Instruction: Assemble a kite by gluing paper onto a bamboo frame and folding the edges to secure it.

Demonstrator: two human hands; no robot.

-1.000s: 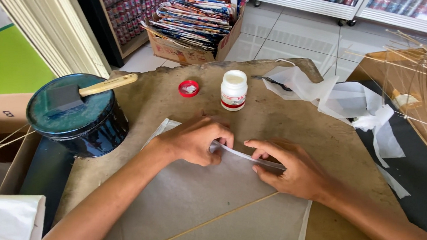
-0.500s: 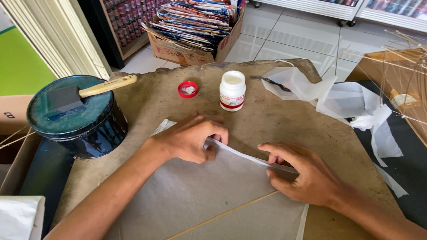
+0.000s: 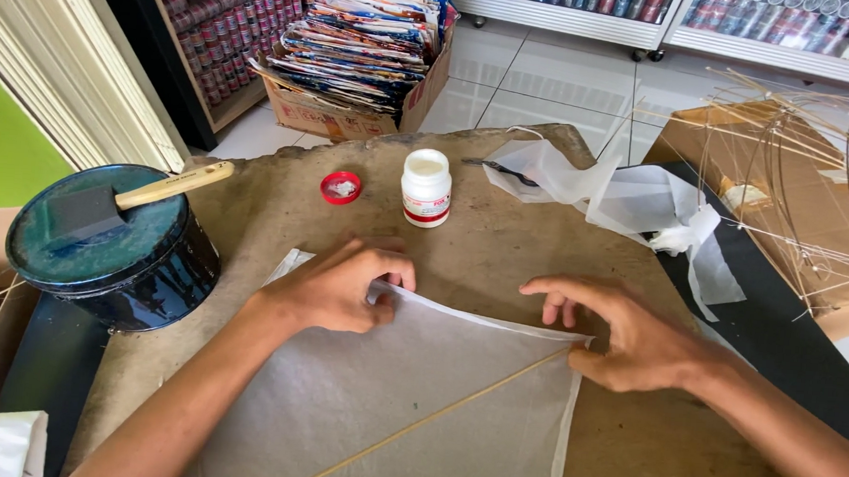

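Beyond your hands a small white bottle stands upright on the brown desk, open at the top, its contents not visible; its red cap lies just beside it to the left, inside facing up. At far left a dark round tin is closed, with a foam brush lying across its lid. A cardboard box farther back is packed with coloured printed sheets.

The thin white paper sheet lies flat on the desk in front of you. A slim bamboo stick runs along it diagonally, from lower left up toward your right hand.

Your left hand curls its fingers down on the sheet's top edge. Your right hand pinches the sheet's upper right corner.
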